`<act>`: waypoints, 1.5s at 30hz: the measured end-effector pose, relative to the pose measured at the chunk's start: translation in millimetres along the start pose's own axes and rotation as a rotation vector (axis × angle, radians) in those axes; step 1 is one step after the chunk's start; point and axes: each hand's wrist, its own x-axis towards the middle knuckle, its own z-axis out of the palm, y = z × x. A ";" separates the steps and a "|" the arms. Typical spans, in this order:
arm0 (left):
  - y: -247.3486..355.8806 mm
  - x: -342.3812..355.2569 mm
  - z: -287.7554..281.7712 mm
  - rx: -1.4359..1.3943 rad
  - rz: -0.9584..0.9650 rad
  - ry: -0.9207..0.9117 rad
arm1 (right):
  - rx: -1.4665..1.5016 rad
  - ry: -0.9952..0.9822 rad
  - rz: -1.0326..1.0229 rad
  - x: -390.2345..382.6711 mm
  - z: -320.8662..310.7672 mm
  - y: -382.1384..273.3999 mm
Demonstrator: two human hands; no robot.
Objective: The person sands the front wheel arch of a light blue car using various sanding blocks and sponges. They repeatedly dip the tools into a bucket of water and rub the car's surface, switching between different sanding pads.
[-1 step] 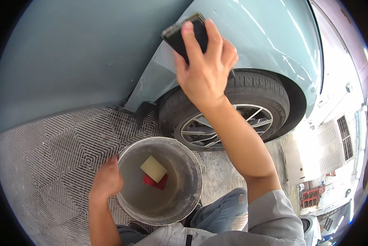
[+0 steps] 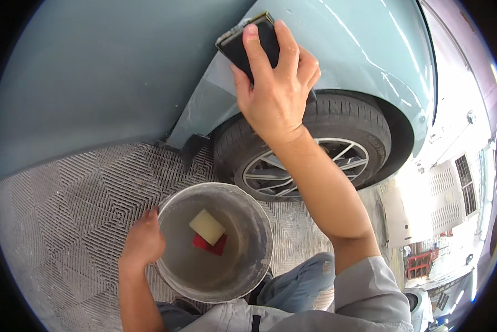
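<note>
My right hand point(image 2: 277, 97) is closed around a black sanding block point(image 2: 239, 51) with a pale layered edge. It holds the block against the light blue-green fender point(image 2: 364, 50) of a car, above the wheel arch and beside the door gap. Lower down, my left hand point(image 2: 143, 240) grips the left rim of a round grey bucket point(image 2: 264, 257); the fingertips are partly hidden there. Murky water fills part of the bucket. In it lie a pale yellow rectangular pad point(image 2: 207, 227) and, partly under that, a red piece point(image 2: 211, 247).
The car's front wheel point(image 2: 342, 116) with silver spokes stands just beyond the bucket. A grey-blue door panel point(image 2: 104, 72) takes up the upper left. Ribbed floor tiles point(image 2: 88, 221) lie below. My bent knee point(image 2: 298, 282) is right of the bucket.
My right hand and the block sit very slightly higher and to the left. The bucket shows a tiny upward shift, my left hand still on its rim.
</note>
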 end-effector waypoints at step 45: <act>-2.8 1.1 0.6 -0.011 0.039 0.040 | -0.028 0.062 0.153 -20.7 -7.8 18.9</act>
